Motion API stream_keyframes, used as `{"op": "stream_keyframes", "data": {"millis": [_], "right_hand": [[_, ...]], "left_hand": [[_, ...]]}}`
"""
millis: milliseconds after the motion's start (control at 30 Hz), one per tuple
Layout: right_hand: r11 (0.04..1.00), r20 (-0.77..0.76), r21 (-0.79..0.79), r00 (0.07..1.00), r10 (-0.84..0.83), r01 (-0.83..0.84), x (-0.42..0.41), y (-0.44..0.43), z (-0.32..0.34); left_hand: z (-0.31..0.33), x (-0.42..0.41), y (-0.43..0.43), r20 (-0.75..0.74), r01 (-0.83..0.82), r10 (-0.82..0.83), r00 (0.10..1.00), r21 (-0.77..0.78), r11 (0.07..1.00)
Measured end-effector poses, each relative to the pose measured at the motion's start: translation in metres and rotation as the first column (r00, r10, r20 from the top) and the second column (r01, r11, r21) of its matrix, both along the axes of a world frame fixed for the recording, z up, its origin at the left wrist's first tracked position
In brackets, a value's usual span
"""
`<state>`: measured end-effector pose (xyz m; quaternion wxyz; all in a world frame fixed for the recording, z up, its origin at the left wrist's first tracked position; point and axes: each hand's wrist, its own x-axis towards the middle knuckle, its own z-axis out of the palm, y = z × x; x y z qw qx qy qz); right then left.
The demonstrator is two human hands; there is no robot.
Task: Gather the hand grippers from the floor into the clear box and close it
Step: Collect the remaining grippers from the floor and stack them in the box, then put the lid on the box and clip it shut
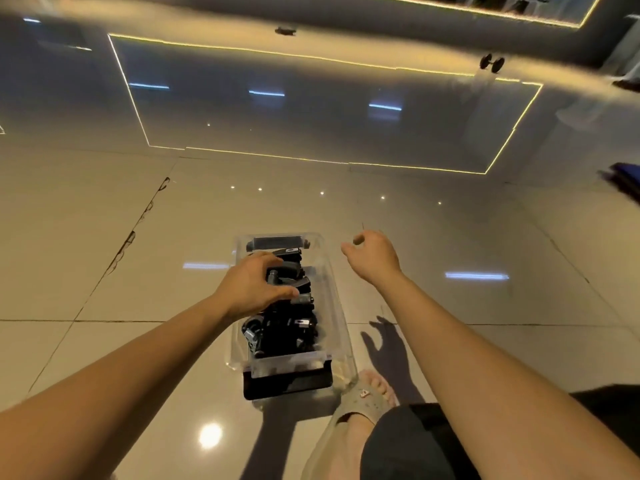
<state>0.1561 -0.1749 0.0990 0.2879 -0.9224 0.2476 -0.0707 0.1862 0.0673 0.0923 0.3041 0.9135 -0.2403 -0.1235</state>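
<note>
Floor tiles [86, 237], glossy beige, show cracked joints at left. Left hand [252, 289] lies over the hand grippers [287, 323], fingers curved onto the pile; whether it grips one cannot be told. Clear box [332, 306] stands open on the floor at centre, long axis running away from the person, filled with black grippers at mixed angles. Black panel [287, 384] sits under its near end. Right hand [374, 258] hovers just right of the box, loosely curled, holding nothing. Dumbbell [491, 62] lies far off, upper right.

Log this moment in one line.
left hand: on hand grippers in clear box, grip unclear | right hand: empty, right of clear box | clear box: open
</note>
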Motion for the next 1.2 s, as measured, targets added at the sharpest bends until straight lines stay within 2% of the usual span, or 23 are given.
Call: {"op": "stream_keyframes", "data": {"millis": [100,167,333,467,833,1067,1200], "right_hand": [[0.987,0.033,0.115,0.992,-0.120,0.116,-0.031,-0.013,0.018],[0.981,0.045,0.127,0.988,-0.151,0.144,-0.051,-0.014,0.029],[0.985,0.020,0.022,0.985,-0.173,0.173,-0.116,-0.024,0.052],[0.967,0.011,-0.037,0.967,-0.253,0.253,-0.178,-0.061,0.067],[0.922,-0.100,-0.028,0.917,-0.387,0.386,-0.304,-0.175,0.021],[0.753,-0.179,-0.013,0.739,-0.650,0.658,-0.417,-0.276,-0.016],[0.678,-0.299,0.002,0.647,-0.701,0.735,-0.473,-0.312,-0.050]], "left_hand": [[0.014,-0.032,-0.020,-0.029,0.078,-0.079,0.996,-0.049,0.996],[0.017,-0.048,-0.028,-0.064,0.076,-0.083,0.994,-0.105,0.992],[0.023,-0.088,-0.075,-0.138,0.018,-0.062,0.988,-0.293,0.956],[0.028,-0.121,-0.129,-0.184,0.017,-0.084,0.979,-0.338,0.941],[-0.007,-0.184,-0.228,-0.236,0.208,-0.254,0.938,-0.204,0.957],[-0.052,-0.251,-0.335,-0.283,0.425,-0.433,0.856,-0.095,0.900],[-0.077,-0.290,-0.392,-0.323,0.551,-0.537,0.780,-0.054,0.833]]}}
